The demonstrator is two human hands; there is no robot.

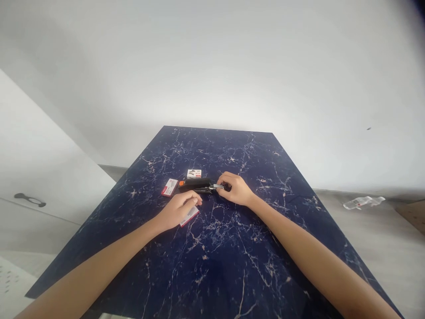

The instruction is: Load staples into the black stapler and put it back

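A black stapler [197, 184] with an orange end lies across the table, its orange end to the left. At its right end a silver metal part sticks out. My right hand [235, 188] is closed on that part, thumb and fingers pinching it. My left hand [181, 209] lies just in front of the stapler's left half, fingers loosely extended and apart; whether they touch the stapler I cannot tell. Partly under this hand is a red and white box [190, 217]. A second red and white box [170, 187] sits left of the stapler, and a small white box [194, 173] stands behind it.
The dark blue marble-patterned table [212, 270] stands against a pale wall [212, 66]. To the left is a white cabinet front with a dark handle [29, 200]. Clear plastic bottles [363, 203] lie on the floor at right, near a brown cardboard piece [413, 215].
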